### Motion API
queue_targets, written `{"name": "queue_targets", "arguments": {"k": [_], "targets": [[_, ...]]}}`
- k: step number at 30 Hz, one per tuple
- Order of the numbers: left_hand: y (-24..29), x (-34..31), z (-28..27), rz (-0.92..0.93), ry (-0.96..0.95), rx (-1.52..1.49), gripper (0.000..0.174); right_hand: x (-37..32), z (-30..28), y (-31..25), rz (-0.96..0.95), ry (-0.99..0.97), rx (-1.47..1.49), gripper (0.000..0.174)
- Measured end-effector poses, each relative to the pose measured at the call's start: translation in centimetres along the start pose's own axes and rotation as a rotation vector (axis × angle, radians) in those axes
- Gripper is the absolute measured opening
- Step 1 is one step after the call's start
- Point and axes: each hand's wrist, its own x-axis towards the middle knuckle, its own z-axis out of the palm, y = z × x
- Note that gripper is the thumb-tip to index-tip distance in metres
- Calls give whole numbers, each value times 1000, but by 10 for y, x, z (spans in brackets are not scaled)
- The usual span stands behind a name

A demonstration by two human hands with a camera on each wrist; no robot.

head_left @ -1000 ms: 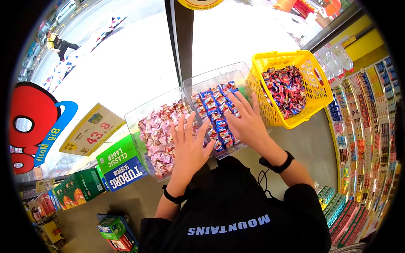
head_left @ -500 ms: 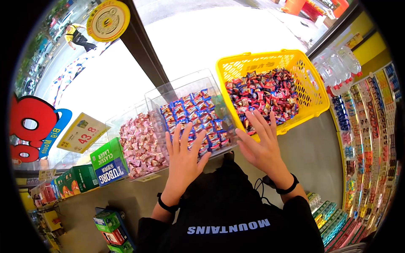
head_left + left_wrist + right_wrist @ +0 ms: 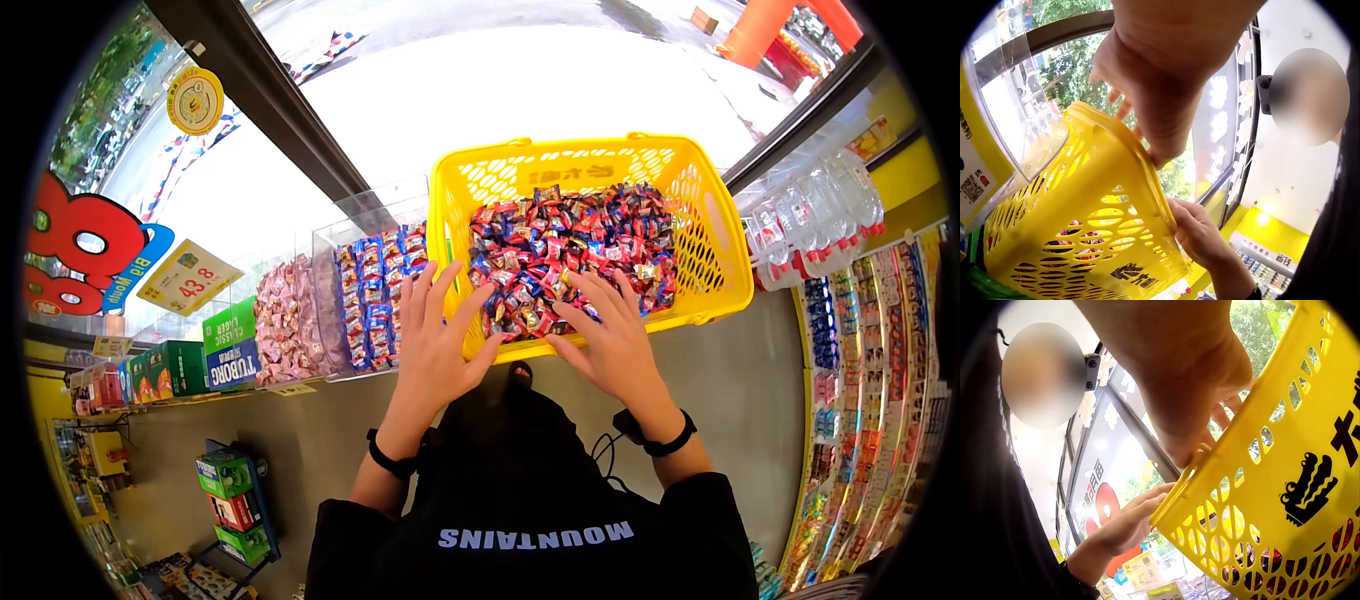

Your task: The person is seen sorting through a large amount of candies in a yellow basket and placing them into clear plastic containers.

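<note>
A yellow perforated basket holds many red and dark-blue wrapped candies. Over its near left corner, my left hand spreads its fingers, with the thumb close to the front rim. My right hand has its fingers spread over the front rim, fingertips above the candies. In the left wrist view the left hand overlaps the basket's rim. The right wrist view shows the right hand at the rim, with the perforated wall below it. Neither hand grips anything.
Left of the basket, clear bins hold blue-wrapped candies and pink-wrapped candies. Beer cartons continue the row. Large water bottles stand at right above stocked shelves. A cart with boxes is on the floor.
The head view has turned so the basket is now central. Both hands have moved from over the candy bins to the yellow basket, fingers still spread.
</note>
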Motion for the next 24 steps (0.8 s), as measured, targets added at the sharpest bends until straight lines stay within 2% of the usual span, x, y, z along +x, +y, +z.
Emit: {"name": "queue_targets", "arguments": {"k": [6, 11, 13, 17, 20, 24], "targets": [[-6, 4, 18, 16, -104, -53, 55, 21, -19, 14, -165, -127, -73, 42], [-6, 5, 16, 23, -157, -35, 58, 75, -38, 27, -335, -276, -69, 38], [-9, 4, 21, 40, -140, -41, 55, 104, -26, 36, -388, -346, 17, 37], [-12, 2, 26, 61, -101, -55, 57, 145, 24, 42, -374, -796, -211, 55], [-12, 0, 28, 54, -79, -56, 57, 165, 67, 32, -356, -1117, -419, 63], [-13, -1, 28, 49, -85, -50, 61, 175, 102, 35, -463, -1164, -612, 65]]}}
